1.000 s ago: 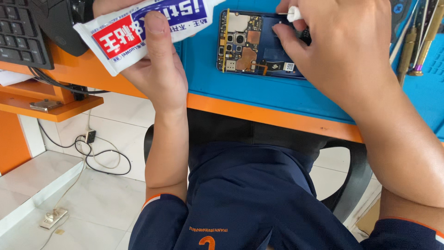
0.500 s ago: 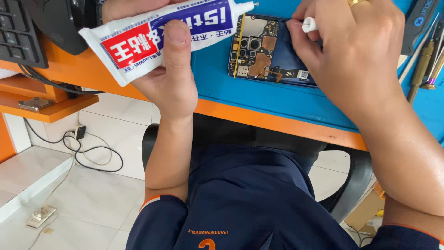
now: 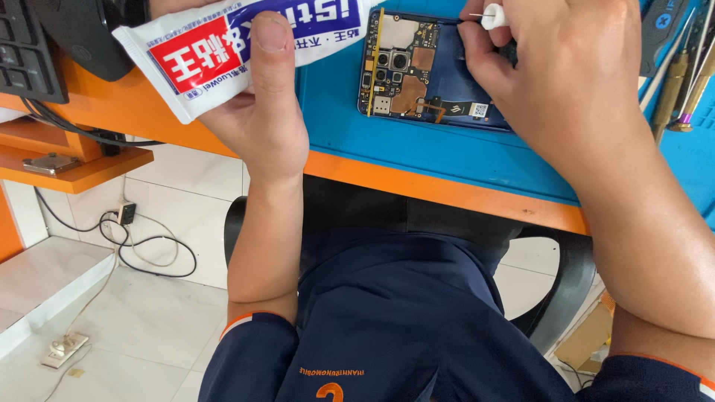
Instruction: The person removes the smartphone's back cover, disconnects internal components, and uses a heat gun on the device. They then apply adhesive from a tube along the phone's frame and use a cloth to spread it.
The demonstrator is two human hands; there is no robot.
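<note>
A glue tube (image 3: 246, 37) is gripped in the left hand (image 3: 261, 112); a white pin cap (image 3: 492, 15) is pinched by the right hand (image 3: 566, 82) over the opened phone (image 3: 424, 74). Glue could be smeared onto the board below if the tube were squeezed.

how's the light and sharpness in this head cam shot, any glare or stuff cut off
Head view: even, soft daylight, no harsh glare; the white squeezable adhesive tube and the opened blue phone with bare circuit board are sharp; the left hand and right hand are cropped at the top edge.
</note>
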